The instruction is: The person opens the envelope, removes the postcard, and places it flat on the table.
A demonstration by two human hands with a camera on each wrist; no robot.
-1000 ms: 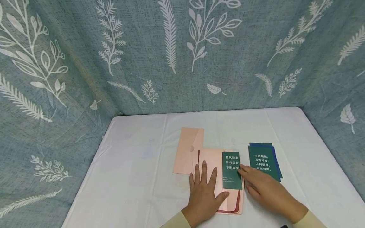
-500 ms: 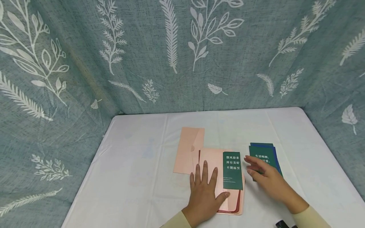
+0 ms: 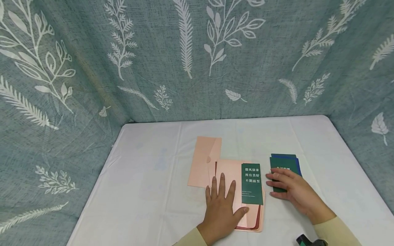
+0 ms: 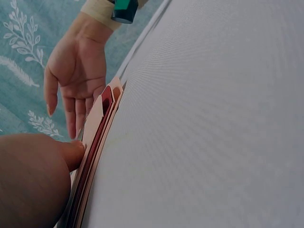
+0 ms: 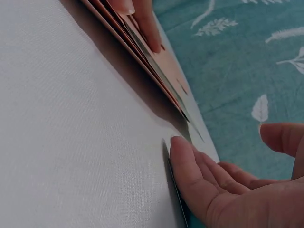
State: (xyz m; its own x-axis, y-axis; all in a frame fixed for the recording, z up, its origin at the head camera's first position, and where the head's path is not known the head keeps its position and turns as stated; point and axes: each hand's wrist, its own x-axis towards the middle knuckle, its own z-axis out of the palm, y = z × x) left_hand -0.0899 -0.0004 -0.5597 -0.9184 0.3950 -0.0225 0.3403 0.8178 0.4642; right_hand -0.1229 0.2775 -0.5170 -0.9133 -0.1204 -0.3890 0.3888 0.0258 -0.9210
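My left hand lies with spread fingers on a stack of pink envelopes, some with dark red parts between them. On the stack's right side rests a green card with white lettering. My right hand is over a pile of dark green and blue cards, its fingers loosely bent and partly covering the top card. In the right wrist view, the fingers are beside the pile's edge; whether they touch the cards I cannot tell. Nothing is pinched in this hand.
A separate pink envelope lies at the back left of the stack, partly under it. White cloth covers the table, with a leaf-patterned green curtain behind. A black device shows by the right wrist.
My right hand has left the green card's right edge and moved right, over the pile of cards. Its fingers have spread apart. The left hand has stayed on the envelopes.
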